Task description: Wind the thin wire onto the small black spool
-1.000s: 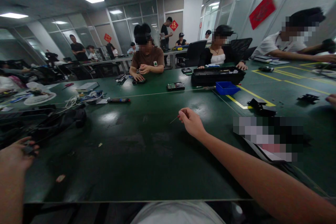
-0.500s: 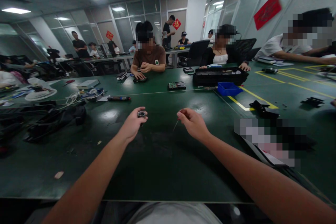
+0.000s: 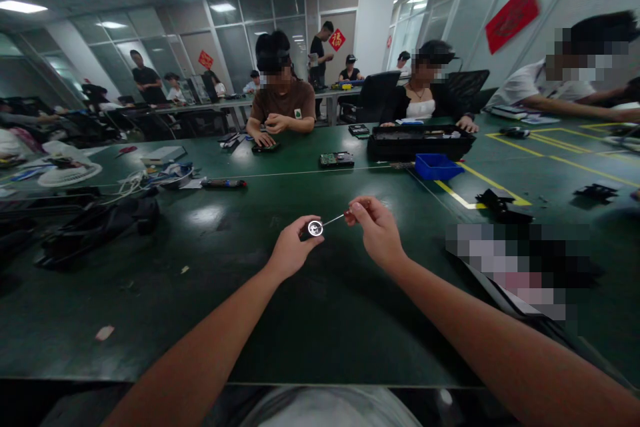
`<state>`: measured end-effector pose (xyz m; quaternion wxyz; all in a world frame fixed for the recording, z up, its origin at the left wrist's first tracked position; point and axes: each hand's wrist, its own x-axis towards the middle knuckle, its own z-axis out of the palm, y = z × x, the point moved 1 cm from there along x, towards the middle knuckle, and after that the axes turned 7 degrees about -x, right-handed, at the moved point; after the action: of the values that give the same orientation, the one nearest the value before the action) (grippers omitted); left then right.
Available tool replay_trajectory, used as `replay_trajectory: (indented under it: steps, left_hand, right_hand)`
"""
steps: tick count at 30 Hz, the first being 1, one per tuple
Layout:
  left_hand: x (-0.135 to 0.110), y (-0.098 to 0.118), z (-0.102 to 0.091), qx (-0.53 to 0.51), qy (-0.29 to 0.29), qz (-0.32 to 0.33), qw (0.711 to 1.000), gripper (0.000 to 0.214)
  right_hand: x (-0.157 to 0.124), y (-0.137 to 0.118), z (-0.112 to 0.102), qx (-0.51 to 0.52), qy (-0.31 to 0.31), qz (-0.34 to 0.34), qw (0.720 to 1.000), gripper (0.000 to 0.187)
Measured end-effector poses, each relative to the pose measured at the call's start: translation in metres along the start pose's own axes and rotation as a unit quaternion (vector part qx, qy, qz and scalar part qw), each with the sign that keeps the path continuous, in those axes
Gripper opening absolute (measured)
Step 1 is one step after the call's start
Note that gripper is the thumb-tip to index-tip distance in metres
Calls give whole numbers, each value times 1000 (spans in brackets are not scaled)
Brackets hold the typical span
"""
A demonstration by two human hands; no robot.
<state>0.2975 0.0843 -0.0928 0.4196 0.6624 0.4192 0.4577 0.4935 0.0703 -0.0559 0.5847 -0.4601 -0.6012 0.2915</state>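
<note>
My left hand (image 3: 290, 252) is closed on a small round metal ring part (image 3: 315, 228), held up above the green table (image 3: 300, 320). My right hand (image 3: 376, 230) pinches a thin screwdriver (image 3: 334, 219) with a reddish handle. Its metal tip points left and touches the ring part. Both hands meet above the middle of the table, a little beyond my chest.
A black bag and cables (image 3: 95, 223) lie at the left. A blue bin (image 3: 439, 166), a black tray (image 3: 419, 143) and black parts (image 3: 501, 205) sit at the right. A circuit board (image 3: 337, 159) lies further back. Other people sit across the table.
My left hand came from the far left with the ring part to the middle. My right hand turned the screwdriver so its tip now meets the ring.
</note>
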Motion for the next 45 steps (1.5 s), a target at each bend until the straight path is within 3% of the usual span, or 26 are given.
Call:
replay_trajectory:
  steps: [20, 30, 34, 41, 45]
  left_hand:
    - [-2, 3, -4, 58, 7, 0, 998, 43]
    - [-2, 4, -5, 96, 10, 7, 995, 42]
    - [-2, 3, -5, 117, 10, 23, 993, 43]
    - [0, -2, -9, 143, 7, 48, 988, 42]
    - [0, -2, -10, 148, 9, 47, 988, 42]
  right_hand:
    - [-5, 0, 0, -76, -8, -22, 997, 20]
    - [-3, -4, -4, -190, 17, -30, 981, 24]
    - [-5, -8, -5, -237, 15, -64, 969, 27]
    - [-9, -12, -4, -230, -68, -132, 962, 18]
    - [-9, -10, -2, -244, -74, -108, 961, 20]
